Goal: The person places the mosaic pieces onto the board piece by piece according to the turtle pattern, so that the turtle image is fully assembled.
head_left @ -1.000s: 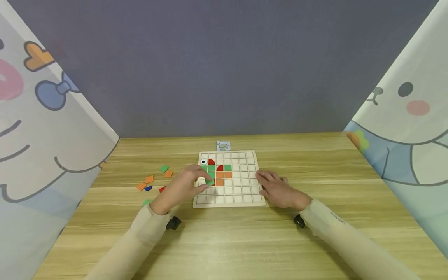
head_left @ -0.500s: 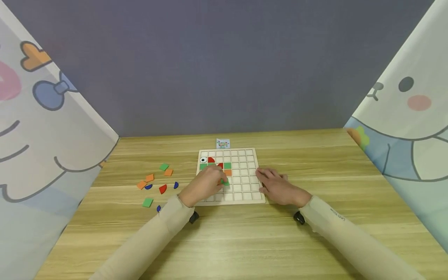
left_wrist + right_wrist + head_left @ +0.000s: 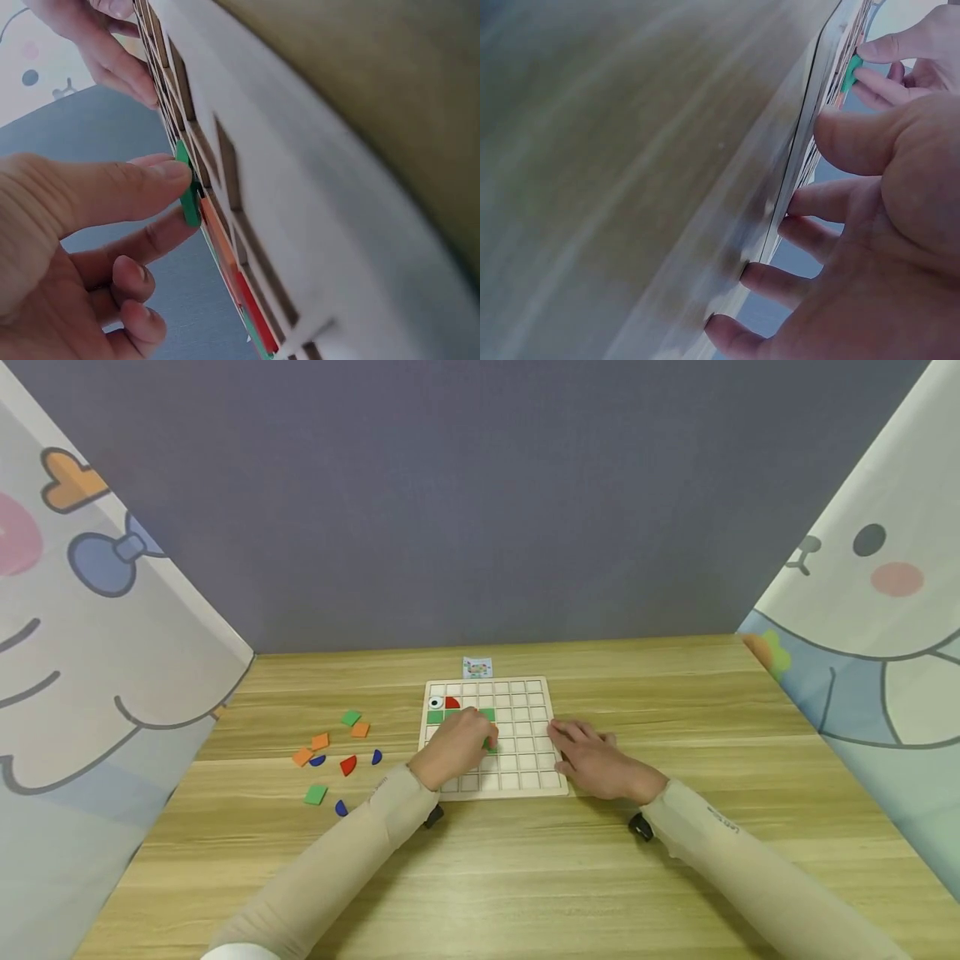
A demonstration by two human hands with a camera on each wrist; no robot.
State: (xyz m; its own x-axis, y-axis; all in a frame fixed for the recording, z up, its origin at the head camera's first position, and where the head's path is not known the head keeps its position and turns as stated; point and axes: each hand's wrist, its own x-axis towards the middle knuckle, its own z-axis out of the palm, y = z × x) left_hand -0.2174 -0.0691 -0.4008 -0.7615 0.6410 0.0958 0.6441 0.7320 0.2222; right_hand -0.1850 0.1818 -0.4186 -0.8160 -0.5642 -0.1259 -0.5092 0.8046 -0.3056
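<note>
My left hand (image 3: 459,745) is over the left-middle part of a wooden grid board (image 3: 521,783). Between its thumb and index finger it pinches a green square tile (image 3: 187,184), which stands on edge close against the grid in the left wrist view. Orange and red pieces (image 3: 256,311) sit in the cells beside it, partly hidden from the head by the hand. At the upper left of the board lie an eye piece (image 3: 436,702) and a red quarter-circle (image 3: 452,702). My right hand (image 3: 596,764) rests with extended fingers at the board's right edge.
Left of the board lie loose pieces: green squares (image 3: 316,794), orange squares (image 3: 320,741), a red quarter-circle (image 3: 348,765) and several blue half-circles (image 3: 377,757). A small picture card (image 3: 477,668) lies behind the board. A grey panel (image 3: 480,510) rises at the table's back.
My left hand has carried the green tile rightward across the board, from the left columns to the middle, then slightly farther back. The right hand has stayed at the right edge.
</note>
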